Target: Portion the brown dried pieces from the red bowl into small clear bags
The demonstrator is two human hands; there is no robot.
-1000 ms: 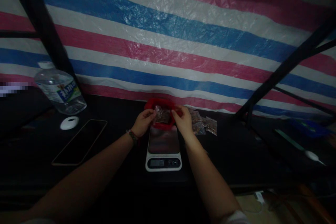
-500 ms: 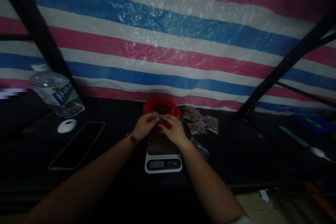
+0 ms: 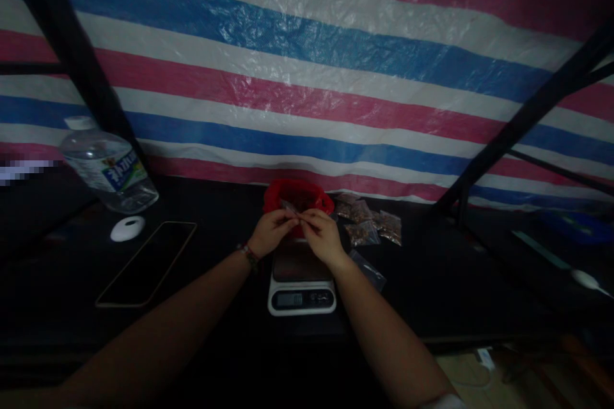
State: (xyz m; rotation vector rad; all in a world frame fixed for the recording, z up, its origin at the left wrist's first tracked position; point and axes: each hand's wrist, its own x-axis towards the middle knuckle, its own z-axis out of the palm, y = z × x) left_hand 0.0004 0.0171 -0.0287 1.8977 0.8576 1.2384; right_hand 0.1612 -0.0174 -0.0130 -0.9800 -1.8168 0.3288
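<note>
My left hand [image 3: 272, 231] and my right hand [image 3: 322, 234] meet above the back of a white kitchen scale [image 3: 302, 304]. Their fingers pinch together on a small clear plastic bag [image 3: 288, 206], which is mostly hidden by the fingers. Just behind them stands a red plastic bag [image 3: 314, 190] with its mouth open and dark contents inside. To the right lie several filled zip bags [image 3: 362, 234] of brown bits. A flat clear zip bag [image 3: 368, 270] rests beside the scale, near my right wrist.
On the left are a large clear bottle [image 3: 108, 166], a white computer mouse [image 3: 127, 228] and a phone [image 3: 148, 264]. Black posts [image 3: 518, 121] slant up in front of a striped plastic sheet [image 3: 297, 102]. A blue object [image 3: 573, 226] lies far right.
My fingers have closed in and the right fingertips now meet the left ones at the small bag. The whole view has shifted slightly; the things on the table stay in place.
</note>
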